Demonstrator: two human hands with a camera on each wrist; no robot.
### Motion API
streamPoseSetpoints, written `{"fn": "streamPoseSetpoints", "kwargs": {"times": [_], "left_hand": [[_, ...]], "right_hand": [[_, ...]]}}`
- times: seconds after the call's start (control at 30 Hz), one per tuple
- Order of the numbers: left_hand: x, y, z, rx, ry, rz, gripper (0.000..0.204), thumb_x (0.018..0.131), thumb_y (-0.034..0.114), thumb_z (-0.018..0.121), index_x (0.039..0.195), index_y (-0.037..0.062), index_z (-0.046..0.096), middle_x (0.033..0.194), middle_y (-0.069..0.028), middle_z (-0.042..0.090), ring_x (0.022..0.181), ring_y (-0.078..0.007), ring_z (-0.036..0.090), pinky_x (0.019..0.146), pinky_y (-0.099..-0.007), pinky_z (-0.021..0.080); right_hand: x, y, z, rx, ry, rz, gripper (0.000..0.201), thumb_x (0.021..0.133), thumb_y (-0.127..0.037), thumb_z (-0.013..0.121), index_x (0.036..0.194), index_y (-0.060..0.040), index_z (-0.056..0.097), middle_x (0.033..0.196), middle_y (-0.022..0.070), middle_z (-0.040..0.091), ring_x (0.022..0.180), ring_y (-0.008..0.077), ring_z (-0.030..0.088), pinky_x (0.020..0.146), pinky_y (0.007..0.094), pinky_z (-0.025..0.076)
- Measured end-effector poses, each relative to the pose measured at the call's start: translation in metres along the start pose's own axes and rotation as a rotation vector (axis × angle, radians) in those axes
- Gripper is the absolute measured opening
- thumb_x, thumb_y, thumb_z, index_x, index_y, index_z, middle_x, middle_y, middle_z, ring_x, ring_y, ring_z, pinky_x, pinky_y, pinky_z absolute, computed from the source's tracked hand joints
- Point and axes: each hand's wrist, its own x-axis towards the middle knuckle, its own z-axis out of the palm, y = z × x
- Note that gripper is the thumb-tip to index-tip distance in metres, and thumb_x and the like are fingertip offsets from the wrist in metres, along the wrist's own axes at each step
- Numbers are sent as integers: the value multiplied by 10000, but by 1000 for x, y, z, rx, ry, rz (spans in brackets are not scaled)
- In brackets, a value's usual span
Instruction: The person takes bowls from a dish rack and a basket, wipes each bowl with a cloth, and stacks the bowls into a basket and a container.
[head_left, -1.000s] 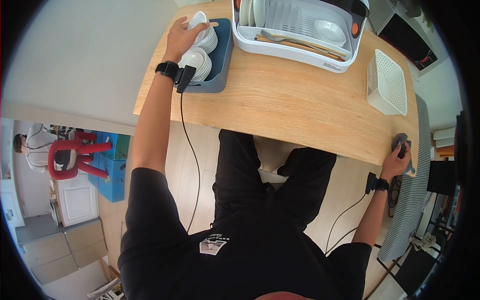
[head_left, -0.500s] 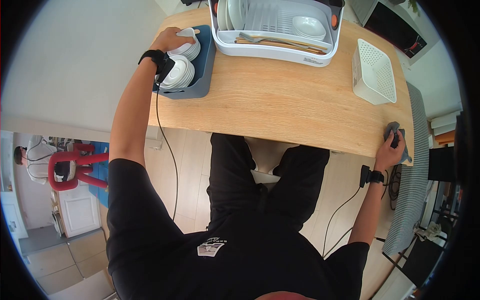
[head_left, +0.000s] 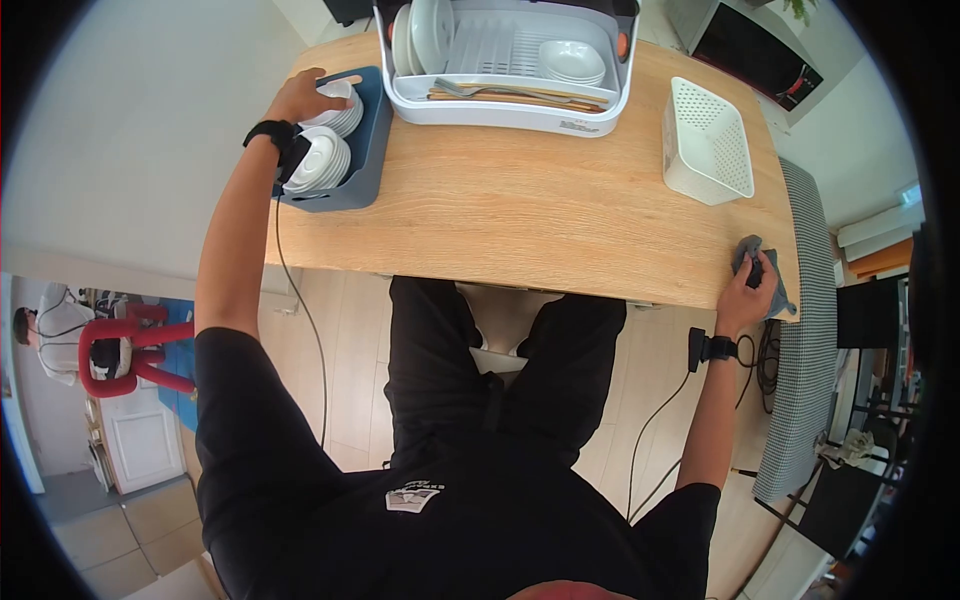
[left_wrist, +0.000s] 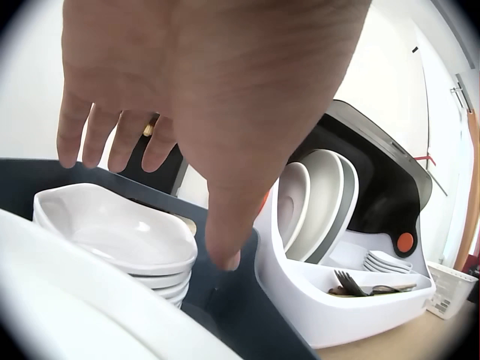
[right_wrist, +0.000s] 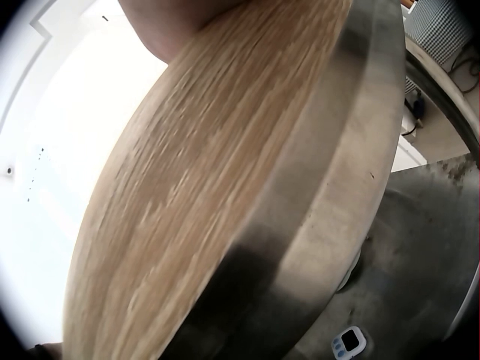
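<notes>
My left hand (head_left: pixel 298 98) is over the far end of a blue-grey bin (head_left: pixel 374 150), its fingers extended. In the left wrist view the hand (left_wrist: pixel 225 82) hovers above a stack of white bowls (left_wrist: pixel 120 229), thumb pointing down beside them, nothing in its grasp. Nearer in the bin stands a stack of white saucers (head_left: pixel 322 160). At the table's right front corner my right hand (head_left: pixel 742 300) grips a crumpled grey cloth (head_left: pixel 780 297). The right wrist view catches only a bit of that hand (right_wrist: pixel 176 26) at the top; the cloth is hidden there.
A white dish rack (head_left: pixel 500 117) with plates, small dishes, chopsticks and a fork (head_left: pixel 462 90) stands at the back middle. A white perforated basket (head_left: pixel 700 172) sits at the right. Behind it is a microwave (head_left: pixel 755 50). Cables hang from both wrists.
A tilted bowl in my left hand went down onto the bowl stack, and the fingers have let go of it. My right hand stays at the corner with the cloth. The head view has shifted.
</notes>
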Motion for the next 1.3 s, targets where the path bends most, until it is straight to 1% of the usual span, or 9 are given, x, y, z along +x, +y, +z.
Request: {"fn": "streamPoseSetpoints", "kwargs": {"times": [0.17, 0.27, 0.4, 0.53, 0.7, 0.9, 1.07, 1.17, 1.3], "left_hand": [[-19, 79, -37, -17, 149, 28, 480, 817, 484, 790, 1015, 49, 746, 973, -122, 749, 887, -266, 719, 790, -371, 559], [-37, 135, -44, -318, 56, 406, 321, 888, 364, 749, 990, 60, 738, 901, -109, 731, 763, -216, 682, 719, -342, 549], [-38, 207, -23, -391, 110, 577, 307, 889, 335, 751, 1028, 61, 746, 952, -101, 743, 767, -235, 689, 731, -355, 553], [-6, 253, 22, -345, 79, 627, 331, 924, 291, 695, 1183, 87, 716, 1150, -134, 716, 995, -305, 677, 911, -409, 528], [24, 275, 86, -273, 237, 686, 330, 937, 188, 644, 1257, 123, 687, 1098, -132, 727, 1036, -312, 665, 932, -419, 523], [16, 286, 66, -175, 124, 578, 209, 913, 163, 651, 1098, 128, 741, 1058, -104, 733, 1052, -313, 657, 914, -429, 524], [17, 286, 66, -278, 342, 666, 134, 901, 136, 664, 1006, 99, 738, 979, -119, 730, 928, -308, 680, 808, -434, 535], [8, 285, 55, -463, 309, 590, 136, 902, 149, 672, 999, 71, 728, 958, -131, 728, 903, -321, 676, 805, -433, 526], [-16, 277, 37, -701, 255, 536, 205, 900, 165, 722, 1061, 40, 724, 862, -114, 717, 725, -215, 642, 700, -332, 515]], "right_hand": [[0, -2, -1, 34, -4, -4, 231, 929, -129, 714, 1139, -35, 698, 1116, 95, 711, 1014, 263, 674, 904, 359, 514], [0, -8, -4, 40, -9, 2, 225, 928, -119, 711, 1136, -33, 697, 1118, 90, 709, 1019, 259, 671, 906, 360, 513], [0, -9, -4, 71, -10, 3, 220, 925, -117, 711, 1128, -34, 697, 1118, 89, 708, 1020, 265, 671, 910, 359, 510], [0, -7, -2, 66, 10, -7, 219, 921, -114, 711, 1123, -32, 695, 1118, 92, 706, 1023, 274, 669, 911, 361, 506], [0, -12, -5, 46, -4, 9, 217, 920, -108, 708, 1124, -32, 695, 1119, 93, 700, 1022, 278, 665, 906, 366, 505], [0, -10, -3, 98, -17, 42, 212, 903, -93, 695, 1108, -38, 693, 1115, 89, 690, 1050, 288, 648, 922, 383, 495], [1, -9, -2, 127, -3, 17, 211, 897, -85, 698, 1103, -37, 694, 1097, 92, 689, 1026, 295, 650, 913, 391, 498], [2, -11, -4, 140, 4, 8, 209, 892, -79, 697, 1098, -41, 697, 1095, 98, 690, 1014, 302, 655, 899, 395, 504], [2, -12, -5, 115, -13, 3, 206, 899, -79, 697, 1099, -30, 692, 1100, 107, 691, 1015, 302, 660, 898, 383, 504]]}}
